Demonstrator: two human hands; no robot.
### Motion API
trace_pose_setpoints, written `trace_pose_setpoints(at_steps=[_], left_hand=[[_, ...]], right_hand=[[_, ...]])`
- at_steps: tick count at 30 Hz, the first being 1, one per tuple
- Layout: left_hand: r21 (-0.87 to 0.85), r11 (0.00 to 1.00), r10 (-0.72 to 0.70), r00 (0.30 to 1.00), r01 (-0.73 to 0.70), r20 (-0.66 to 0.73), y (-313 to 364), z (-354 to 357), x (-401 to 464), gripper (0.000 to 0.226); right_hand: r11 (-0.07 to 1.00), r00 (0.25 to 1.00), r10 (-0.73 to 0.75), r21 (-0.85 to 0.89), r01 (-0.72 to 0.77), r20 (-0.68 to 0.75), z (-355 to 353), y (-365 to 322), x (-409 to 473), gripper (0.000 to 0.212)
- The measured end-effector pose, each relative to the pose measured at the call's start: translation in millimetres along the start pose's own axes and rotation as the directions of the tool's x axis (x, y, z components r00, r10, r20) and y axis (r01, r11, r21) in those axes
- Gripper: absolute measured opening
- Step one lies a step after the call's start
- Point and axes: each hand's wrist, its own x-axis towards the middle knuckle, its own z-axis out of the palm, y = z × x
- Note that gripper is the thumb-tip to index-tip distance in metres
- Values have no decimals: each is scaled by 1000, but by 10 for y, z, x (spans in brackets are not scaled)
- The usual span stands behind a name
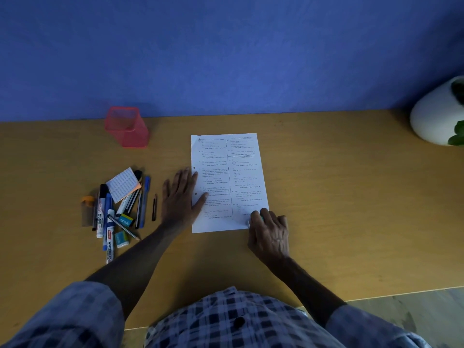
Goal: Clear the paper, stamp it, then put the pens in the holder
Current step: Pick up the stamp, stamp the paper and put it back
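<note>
A printed white paper (227,182) lies flat on the wooden desk (326,197). My left hand (179,197) rests flat with fingers spread, its fingertips on the paper's left edge. My right hand (270,233) is closed over a small green and white object, likely the stamp (261,219), pressed on the paper's lower right corner. A pile of pens and markers (120,209) lies to the left, with a small notepad (123,184) on top. A lone black pen (154,207) lies between pile and hand. The red mesh holder (126,128) stands upright at the back left.
Erasers (125,221) and an orange sharpener (87,200) sit in the pile. A white round pot with a green plant (437,114) stands at the far right against the blue wall. The desk's front edge runs just before my checked shirt.
</note>
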Motion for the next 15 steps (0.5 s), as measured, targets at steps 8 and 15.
trace_pose_setpoints(at_steps=[8,15], left_hand=[[-12,1000,-12,999,12,41,30,-32,0,73],[-15,1000,-5,999,6,45,31,-40,5,73]], right_hand=[[999,999,-27,21,26,25,-26,46,8,8],[795,946,319,560,-234,-58,-359,357,-27,13]])
